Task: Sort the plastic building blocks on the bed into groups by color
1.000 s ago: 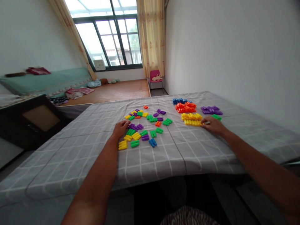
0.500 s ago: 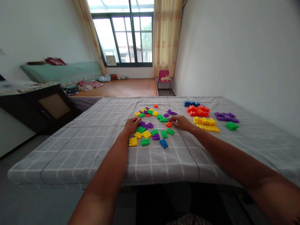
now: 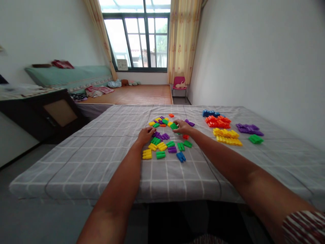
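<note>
My right hand (image 3: 183,127) reaches over the loose plastic building blocks, its thumb and fingers pinched on a green block (image 3: 174,126). Some pieces lie hidden beneath it. An orange block (image 3: 186,137) sits just below the wrist. My left hand (image 3: 146,136) rests on the cloth at the left of the pile, fingers curled together beside the purple blocks (image 3: 161,136). Whatever its fingertips hold is too small to make out. Nearer me lie yellow blocks (image 3: 147,154), green blocks (image 3: 160,155) and a blue block (image 3: 181,157). Behind my hands is a mixed-colour cluster (image 3: 161,121).
Sorted rows of blue blocks (image 3: 211,113), orange blocks (image 3: 217,121), yellow blocks (image 3: 227,136), purple blocks (image 3: 249,129) and green blocks (image 3: 255,139) lie at the right. A checked grey cloth (image 3: 83,159) covers the table. Beyond stand a bed (image 3: 142,95) and a pink chair (image 3: 179,81).
My right hand has moved left and slightly away from me, from beside the orange block to the green block. My left hand stays by the purple blocks. The view has shifted slightly.
</note>
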`<state>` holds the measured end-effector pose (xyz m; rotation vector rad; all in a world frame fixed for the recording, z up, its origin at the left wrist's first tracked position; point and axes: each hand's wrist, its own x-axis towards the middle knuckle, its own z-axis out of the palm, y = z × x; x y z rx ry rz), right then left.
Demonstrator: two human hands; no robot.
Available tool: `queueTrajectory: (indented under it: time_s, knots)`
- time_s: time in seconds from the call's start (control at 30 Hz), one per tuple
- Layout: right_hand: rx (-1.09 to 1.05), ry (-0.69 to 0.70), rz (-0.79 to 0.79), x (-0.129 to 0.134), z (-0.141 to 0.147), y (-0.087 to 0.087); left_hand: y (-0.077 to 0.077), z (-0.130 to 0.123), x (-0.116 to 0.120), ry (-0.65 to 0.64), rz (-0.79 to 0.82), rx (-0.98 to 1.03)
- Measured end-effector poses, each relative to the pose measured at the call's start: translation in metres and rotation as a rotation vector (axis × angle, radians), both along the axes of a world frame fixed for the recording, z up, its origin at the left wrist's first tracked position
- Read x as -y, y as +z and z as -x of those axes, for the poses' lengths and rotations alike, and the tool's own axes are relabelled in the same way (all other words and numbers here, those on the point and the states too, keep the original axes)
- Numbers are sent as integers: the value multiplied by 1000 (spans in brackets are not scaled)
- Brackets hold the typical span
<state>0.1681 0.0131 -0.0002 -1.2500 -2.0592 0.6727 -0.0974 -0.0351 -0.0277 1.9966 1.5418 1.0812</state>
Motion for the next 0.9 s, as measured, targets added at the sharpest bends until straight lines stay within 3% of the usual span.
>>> queueTrajectory:
  time_s: [0.23, 0.43, 0.57, 0.73, 0.8, 0.9]
  knots:
    - [-491, 111, 273, 31, -16, 13, 2, -6, 0, -1, -20, 64]
    - [-805, 34, 361, 45, 16, 8, 18, -35, 16, -169, -115, 50]
    - [-824, 57, 439, 49, 45, 3, 17, -39, 20, -144, -159, -91]
    - [-871, -260, 273, 30, 31, 15, 15, -19, 13, -88, -122, -38]
    - [-790, -206, 258, 24, 15, 18, 16, -12, 10, -16, -109, 10]
    - [-609, -76, 264, 32, -13, 15, 18, -3, 9, 39, -48, -139]
